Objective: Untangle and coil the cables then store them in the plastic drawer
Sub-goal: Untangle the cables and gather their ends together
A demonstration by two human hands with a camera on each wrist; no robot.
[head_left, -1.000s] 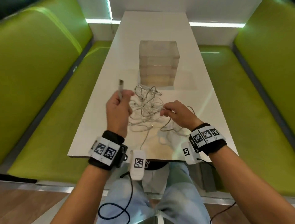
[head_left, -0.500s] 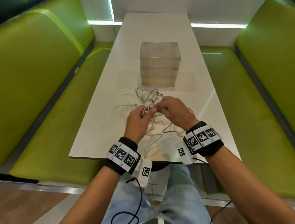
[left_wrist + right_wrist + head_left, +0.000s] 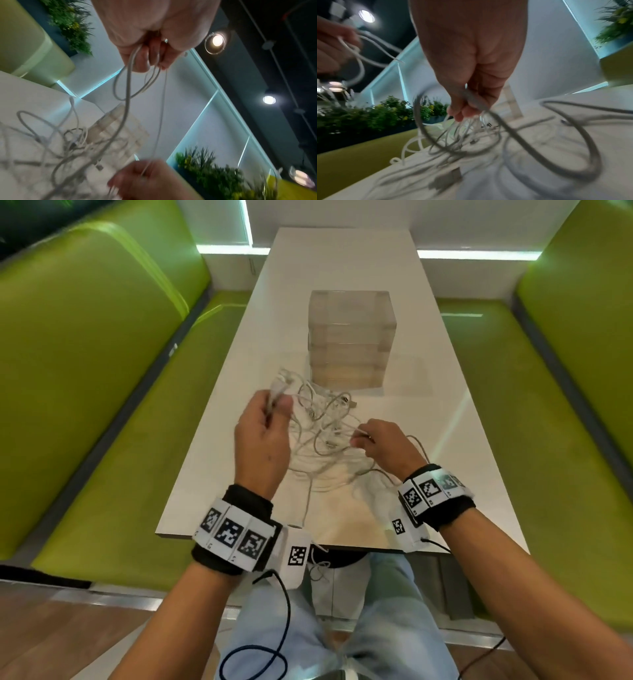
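While my hands were meeting a moment ago, my left hand (image 3: 262, 436) is now lifting away, pinching looped white cable, and my right hand (image 3: 383, 445) is pinching a strand of the cables (image 3: 325, 422) tangled mid-worktop (image 3: 342, 261), before the plastic drawer (image 3: 351, 337).

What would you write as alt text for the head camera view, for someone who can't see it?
Seen from above, a person's left hand holds up a few loops of white cable while the right hand pinches a strand of the tangled cables on a white table. A clear plastic drawer unit stands just beyond the tangle, with green benches on both sides.
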